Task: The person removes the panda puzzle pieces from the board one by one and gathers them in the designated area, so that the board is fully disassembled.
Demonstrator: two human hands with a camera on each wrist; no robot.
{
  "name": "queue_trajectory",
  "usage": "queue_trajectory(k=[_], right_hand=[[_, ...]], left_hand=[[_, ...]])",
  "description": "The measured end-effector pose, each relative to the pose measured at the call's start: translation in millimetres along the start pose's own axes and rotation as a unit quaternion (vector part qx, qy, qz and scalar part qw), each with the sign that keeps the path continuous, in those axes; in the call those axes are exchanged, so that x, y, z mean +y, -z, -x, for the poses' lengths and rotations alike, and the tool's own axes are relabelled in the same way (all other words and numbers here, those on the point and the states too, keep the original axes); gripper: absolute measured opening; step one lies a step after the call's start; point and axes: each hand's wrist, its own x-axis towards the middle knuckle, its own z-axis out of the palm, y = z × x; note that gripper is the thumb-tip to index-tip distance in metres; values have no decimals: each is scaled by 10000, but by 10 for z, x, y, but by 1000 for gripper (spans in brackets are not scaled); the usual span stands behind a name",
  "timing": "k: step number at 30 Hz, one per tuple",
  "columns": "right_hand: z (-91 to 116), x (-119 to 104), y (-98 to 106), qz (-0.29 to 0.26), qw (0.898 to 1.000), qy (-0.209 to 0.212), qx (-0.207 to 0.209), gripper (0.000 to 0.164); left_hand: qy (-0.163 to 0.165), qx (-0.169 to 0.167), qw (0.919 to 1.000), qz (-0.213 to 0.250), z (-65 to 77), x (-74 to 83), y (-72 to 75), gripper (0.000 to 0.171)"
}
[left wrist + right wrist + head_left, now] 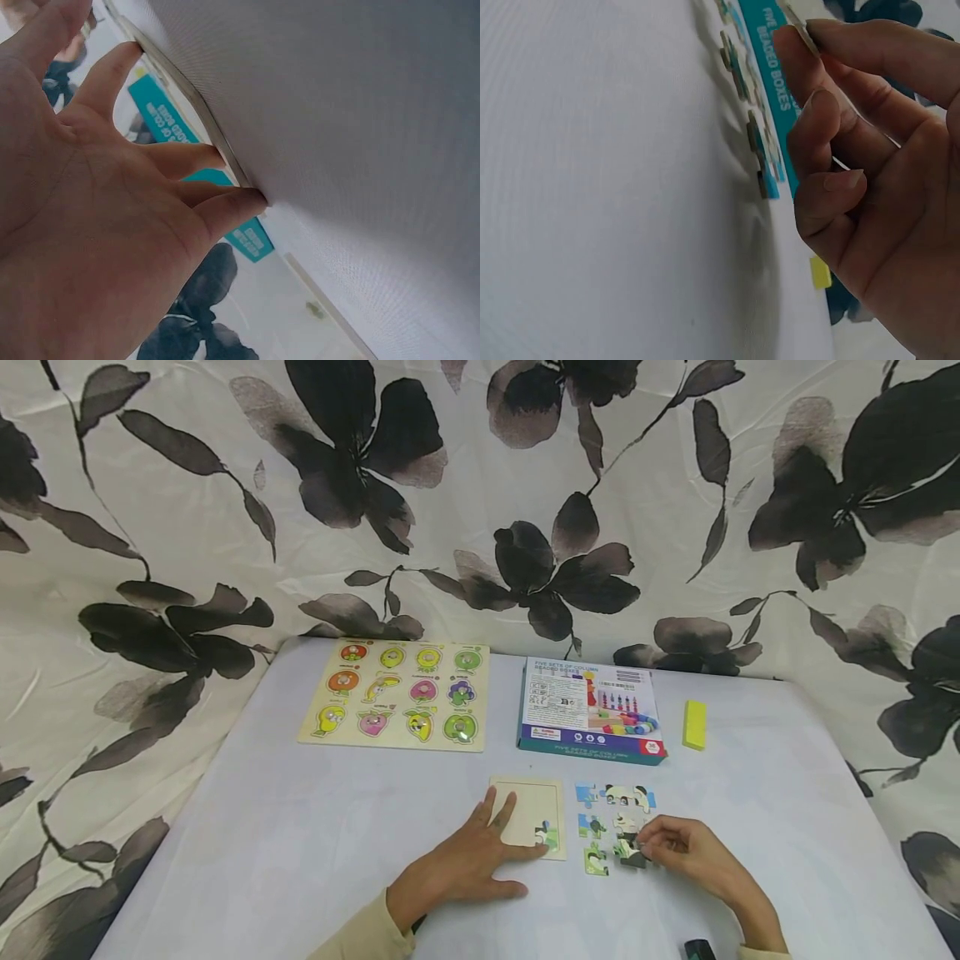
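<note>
My left hand lies spread over a small pale puzzle board, its fingertips resting on the frame. In the left wrist view those fingers touch the board's edge. One printed puzzle piece sits in the board's lower right corner. To the right, my right hand pinches a thin puzzle piece between thumb and forefinger, lifted off the table, its other fingers curled. Loose puzzle pieces with panda and blue-green prints lie in rough rows beside the board, some partly covered by the right hand.
A fruit-picture board lies at the back left of the white table. Behind the pieces is a flat beaded-boxes carton, with a yellow block right of it. A dark object shows at the near edge. Floral cloth hangs behind.
</note>
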Motion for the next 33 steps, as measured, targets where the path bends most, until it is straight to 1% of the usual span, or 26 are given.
queue_trajectory(k=[3,7,13,26,33], right_hand=[[14,23,0,38,9999,-33,-104,19],[23,35,-4,148,9997,68,-197,17],[15,33,-28,248,9994,102,-222,15],[12,68,-63,255,9995,123,-139,13],[19,74,-85,518,9984,216,111,8]], left_hand=[[0,-1,10000,1,1,-2,-5,56],[-19,12,10000,32,3,-3,-8,55],[-134,83,9999,-19,12,-3,-3,54],[-93,45,9999,15,10,-4,-1,54],[-150,60,9999,-37,12,-6,1,54]])
